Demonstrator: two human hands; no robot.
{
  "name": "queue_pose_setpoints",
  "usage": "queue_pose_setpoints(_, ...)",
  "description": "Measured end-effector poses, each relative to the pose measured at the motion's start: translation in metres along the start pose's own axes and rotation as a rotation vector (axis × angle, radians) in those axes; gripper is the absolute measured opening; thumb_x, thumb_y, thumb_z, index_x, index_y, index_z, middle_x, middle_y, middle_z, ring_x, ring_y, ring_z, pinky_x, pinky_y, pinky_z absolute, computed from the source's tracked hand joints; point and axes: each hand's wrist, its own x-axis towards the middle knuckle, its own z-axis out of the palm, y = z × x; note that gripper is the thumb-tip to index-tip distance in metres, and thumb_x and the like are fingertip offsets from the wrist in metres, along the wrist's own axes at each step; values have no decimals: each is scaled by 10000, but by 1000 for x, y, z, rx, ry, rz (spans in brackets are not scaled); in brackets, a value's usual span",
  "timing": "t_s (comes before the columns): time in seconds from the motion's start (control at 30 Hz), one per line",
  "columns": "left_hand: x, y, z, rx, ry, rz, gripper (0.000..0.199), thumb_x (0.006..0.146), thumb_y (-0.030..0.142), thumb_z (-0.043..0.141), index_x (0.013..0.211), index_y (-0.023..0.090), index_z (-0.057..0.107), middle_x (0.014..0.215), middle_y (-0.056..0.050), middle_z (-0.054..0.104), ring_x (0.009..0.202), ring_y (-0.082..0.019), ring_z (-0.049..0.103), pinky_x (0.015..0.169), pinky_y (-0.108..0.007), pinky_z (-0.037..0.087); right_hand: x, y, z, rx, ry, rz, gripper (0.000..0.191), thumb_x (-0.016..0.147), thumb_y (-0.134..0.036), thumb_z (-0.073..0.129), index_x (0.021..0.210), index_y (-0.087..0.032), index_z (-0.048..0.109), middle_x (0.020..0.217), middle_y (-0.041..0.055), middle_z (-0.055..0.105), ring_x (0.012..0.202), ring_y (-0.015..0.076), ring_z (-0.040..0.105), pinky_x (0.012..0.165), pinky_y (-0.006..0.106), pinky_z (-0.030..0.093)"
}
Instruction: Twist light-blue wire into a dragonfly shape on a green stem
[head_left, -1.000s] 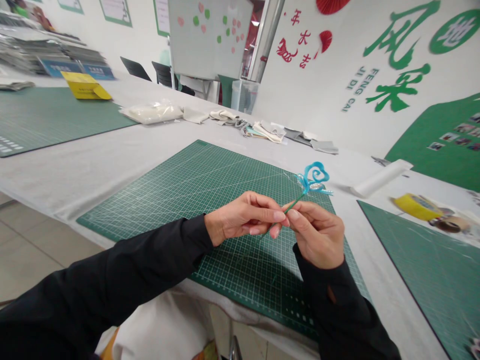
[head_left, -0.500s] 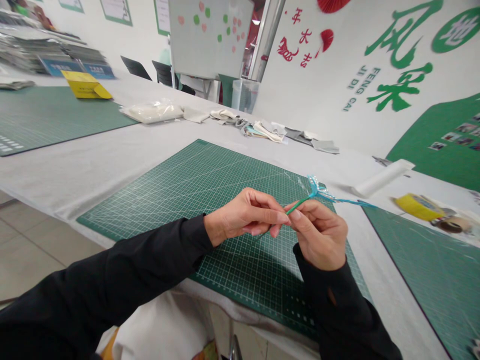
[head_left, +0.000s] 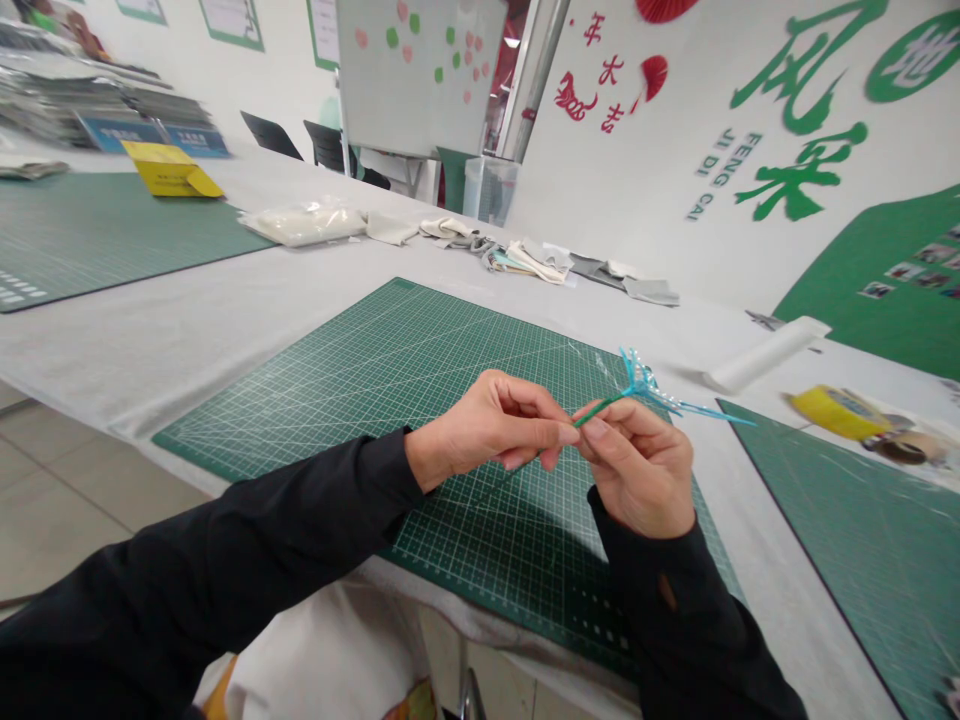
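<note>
Between my fingertips is an artificial flower with thin blue petals, small pale beads and a green-wrapped stem. My left hand pinches the lower stem between thumb and fingers. Just to its right, my right hand grips the same stem, its thumb touching close beside the left one. The blue head sticks out past my right fingers, with a long thin strand pointing right. A thin dark end of the stem trails below my left hand. Both hands are above the green cutting mat.
A second cutting mat lies at the right, near a yellow packet and a tape roll. Fabric scraps and a plastic-wrapped bundle line the far side. A yellow box sits at left, before stacked papers.
The flower has turned about its stem, so its petals and long blue strand point differently. My hands keep nearly the same place and grip.
</note>
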Motion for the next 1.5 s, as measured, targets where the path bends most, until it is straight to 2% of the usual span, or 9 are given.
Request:
queue_pose_setpoints(0.3, 2, -4, 4, -81, 68, 12, 176, 702, 253, 730, 682, 98, 648, 532, 16, 607, 321, 2, 368, 311, -135, 254, 1, 6, -2, -54, 47, -29, 72, 729, -263, 717, 734, -200, 682, 446, -62, 456, 421, 55, 344, 425, 221, 268)
queue_pose_setpoints(0.6, 4, -4, 5, -72, 97, 16, 208, 683, 280, 741, 677, 95, 645, 535, 11, 609, 321, -2, 374, 313, -140, 263, 1, 10, -2, -145, 137, -68, 108, 702, -282, 736, 738, -193, 686, 434, -61, 447, 409, 68, 360, 400, 222, 267)
queue_pose_setpoints(0.77, 4, 0, 5, -6, 87, 7, 212, 672, 278, 747, 676, 95, 641, 546, 13, 605, 334, -9, 406, 327, -146, 292, 1, 8, -3, -145, 156, -65, 94, 697, -260, 740, 737, -191, 690, 481, -40, 531, 412, 64, 386, 393, 220, 296)
queue_pose_setpoints(0.83, 4, 1, 3, -41, 35, -43, 210, 690, 284, 734, 695, 96, 640, 570, 4, 617, 341, -12, 418, 319, -144, 268, 2, 4, -2, -112, 130, -47, 87, 695, -256, 741, 733, -194, 693, 519, -25, 580, 410, 67, 413, 385, 219, 319)
queue_pose_setpoints(0.97, 4, -2, -4, -212, -144, -165, 201, 767, 284, 659, 709, 96, 619, 639, -28, 645, 359, -22, 459, 306, -144, 213, 2, -4, 1, 46, -3, 18, 62, 698, -243, 733, 728, -206, 693, 597, 0, 657, 435, 97, 535, 398, 233, 428)
queue_pose_setpoints(1.07, 4, -3, -7, -271, -211, -209, 161, 782, 248, 640, 753, 90, 631, 662, -34, 655, 364, -22, 474, 310, -143, 216, 2, -8, 3, 119, -72, 49, 22, 722, -208, 708, 732, -204, 689, 608, 0, 671, 430, 110, 576, 401, 243, 474)
queue_pose_setpoints(1.23, 4, -3, -7, -305, -187, -235, 146, 769, 229, 656, 769, 83, 653, 610, -16, 641, 344, -5, 438, 320, -125, 248, 2, -5, 5, 147, -106, 58, 13, 754, -188, 680, 757, -200, 684, 625, -1, 680, 445, 123, 609, 440, 268, 521)
queue_pose_setpoints(1.5, 4, -3, -7, -262, -153, -224, 121, 725, 213, 693, 743, 97, 662, 593, -6, 639, 338, -7, 431, 287, -120, 216, -1, -6, 4, 117, -111, 44, 8, 764, -200, 678, 766, -207, 678, 663, 8, 694, 513, 141, 638, 476, 285, 542)
